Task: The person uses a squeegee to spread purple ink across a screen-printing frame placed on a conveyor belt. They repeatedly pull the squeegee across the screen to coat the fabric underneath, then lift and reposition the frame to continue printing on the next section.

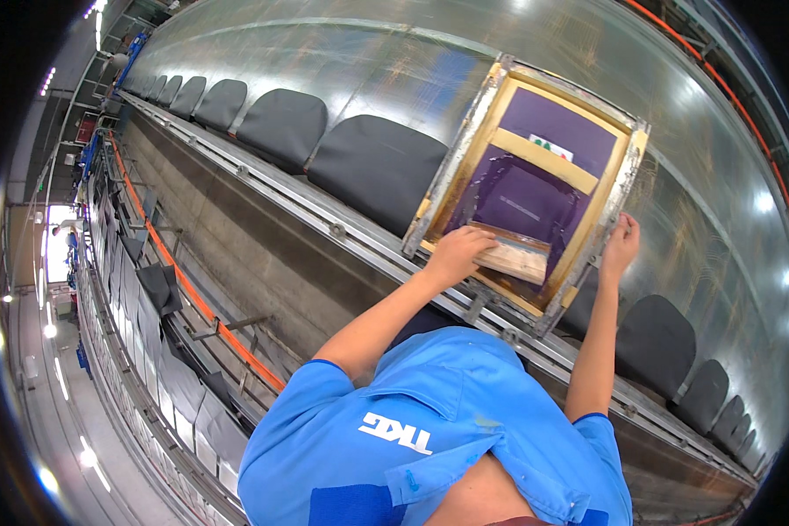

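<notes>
A screen printing frame, with a metal edge, yellowish tape and purple mesh, lies over the sloping metal table. My left hand grips the end of a squeegee with a pale wooden handle, which rests inside the frame's near end. Beside the frame's right edge is my right hand, its fingers curled together; I cannot make out what is in them. Rounded dark grey fabric pieces lie flat in a row on both sides of the frame. The spot beneath the frame is hidden.
A metal rail runs along the table's near edge, in front of my body. To the left, past a brown strip of floor, stand an orange pipe and another rack with hanging dark pieces.
</notes>
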The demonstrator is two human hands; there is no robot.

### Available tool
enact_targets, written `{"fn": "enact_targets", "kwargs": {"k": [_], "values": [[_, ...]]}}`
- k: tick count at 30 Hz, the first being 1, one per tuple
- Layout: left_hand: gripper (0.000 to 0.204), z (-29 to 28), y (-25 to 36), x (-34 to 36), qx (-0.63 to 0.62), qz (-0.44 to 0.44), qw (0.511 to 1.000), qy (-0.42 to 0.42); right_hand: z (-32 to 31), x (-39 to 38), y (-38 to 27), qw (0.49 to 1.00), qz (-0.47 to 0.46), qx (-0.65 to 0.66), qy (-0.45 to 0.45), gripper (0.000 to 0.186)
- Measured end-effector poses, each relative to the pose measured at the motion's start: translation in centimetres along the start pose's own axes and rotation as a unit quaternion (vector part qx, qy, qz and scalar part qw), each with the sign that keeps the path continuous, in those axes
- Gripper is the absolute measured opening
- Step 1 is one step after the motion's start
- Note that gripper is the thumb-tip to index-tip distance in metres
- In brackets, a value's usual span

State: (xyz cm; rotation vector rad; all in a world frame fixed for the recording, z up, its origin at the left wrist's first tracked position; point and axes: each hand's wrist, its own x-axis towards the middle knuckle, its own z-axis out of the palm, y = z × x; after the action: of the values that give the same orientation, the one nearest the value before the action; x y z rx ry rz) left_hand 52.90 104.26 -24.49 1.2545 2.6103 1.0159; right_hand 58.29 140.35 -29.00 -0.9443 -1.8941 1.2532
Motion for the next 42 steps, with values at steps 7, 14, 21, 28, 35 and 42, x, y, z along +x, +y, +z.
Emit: {"fn": "enact_targets", "kwargs": {"k": [7, 14, 21, 28, 35, 42], "values": [[0.048, 3.0, -0.1, 0.8, 0.067, -0.019, 0.997, -0.027, 2.1, -0.2, 4.2, 0.997, 0.021, 0.077, 0.002, 0.023], [0.057, 3.7, -0.8, 0.5, 0.091, 0.025, 0.994, -0.054, 0.5, -0.4, 5.1, 0.999, 0.024, 0.027, 0.003, 0.023], [0.060, 1.3, -0.6, -1.8, 0.078, 0.060, 0.993, -0.061, 0.6, 0.1, 4.4, 0.998, 0.043, -0.042, 0.022, 0.026], [0.060, -0.1, -1.1, -1.6, 0.095, 0.105, 0.987, -0.080, -0.5, 0.3, 3.1, 0.988, 0.009, -0.153, -0.019, 0.029], [0.042, -0.8, -3.8, 14.5, 0.019, -0.017, 0.994, -0.106, -0.5, 1.0, -11.3, 0.888, -0.187, -0.232, -0.351, 0.057], [0.038, 1.2, -4.0, 15.0, 0.051, 0.036, 0.997, -0.047, 3.4, -4.1, -6.2, 0.887, -0.211, -0.258, -0.319, 0.045]]}}
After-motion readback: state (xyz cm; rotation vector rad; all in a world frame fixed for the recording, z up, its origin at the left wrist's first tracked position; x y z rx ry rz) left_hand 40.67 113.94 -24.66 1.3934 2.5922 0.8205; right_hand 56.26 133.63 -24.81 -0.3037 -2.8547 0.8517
